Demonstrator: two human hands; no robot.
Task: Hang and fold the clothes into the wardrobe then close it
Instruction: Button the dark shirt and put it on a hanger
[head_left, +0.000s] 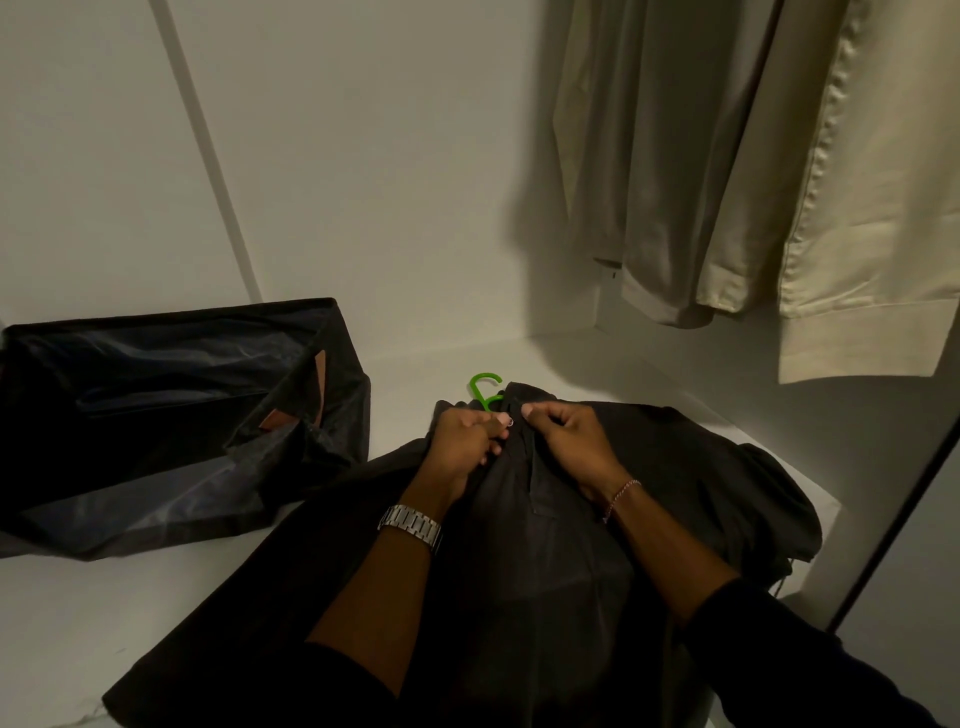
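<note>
Head view: both hands, left hand (465, 441) and right hand (569, 441), pinch the dark shirt (675, 483) collar near the shelf's back edge, where the green hanger (485, 392) could slip out.

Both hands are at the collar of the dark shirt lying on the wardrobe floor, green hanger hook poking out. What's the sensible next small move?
Probably finish fastening the collar: both the left hand and right hand pinch the dark shirt just below the green hanger hook.

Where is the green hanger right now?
Head view, centre: the green hanger hook pokes out from the dark shirt collar, just beyond both hands, right of the dark fabric bin.
</note>
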